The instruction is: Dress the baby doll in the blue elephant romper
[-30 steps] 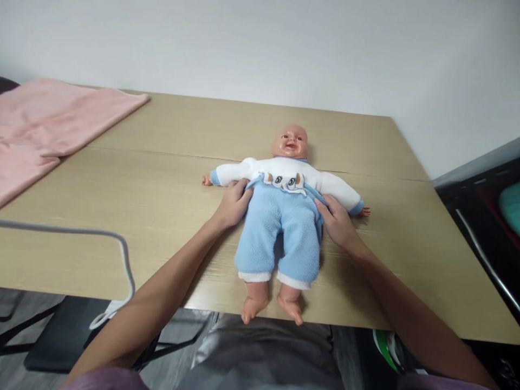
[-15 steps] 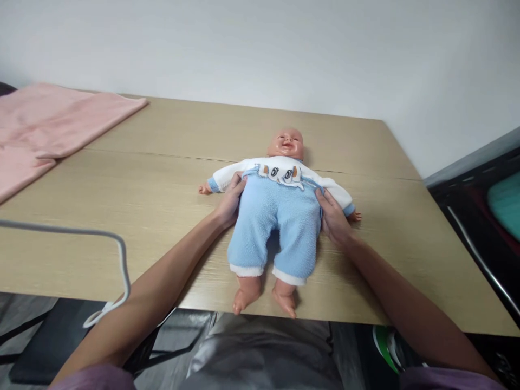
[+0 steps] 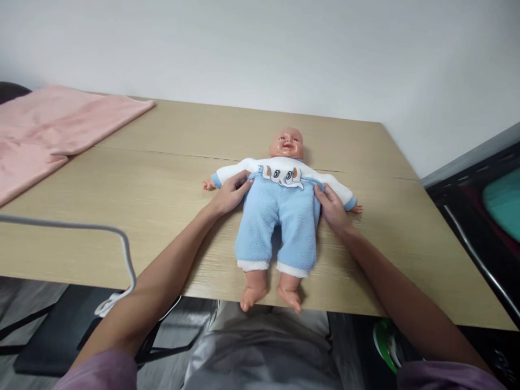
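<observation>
A baby doll [image 3: 287,143] lies on its back on the wooden table [image 3: 162,179], head away from me and bare feet over the near edge. It wears a white top with an elephant print and light blue fleece trousers [image 3: 280,222]. My left hand [image 3: 229,192] pinches the waistband of the trousers at the doll's left side as I see it. At the other side my right hand [image 3: 331,208] grips the same waistband. Both hands are closed on the fabric, high on the doll's belly.
A pink cloth [image 3: 49,130] lies spread on the far left of the table. A grey cable [image 3: 101,238] runs across the left front and drops over the edge. A dark unit with a teal object [image 3: 504,203] stands at the right. A white wall rises behind.
Both hands have drawn the trousers' waistband a little higher up the doll's belly. The doll has shifted slightly on the table.
</observation>
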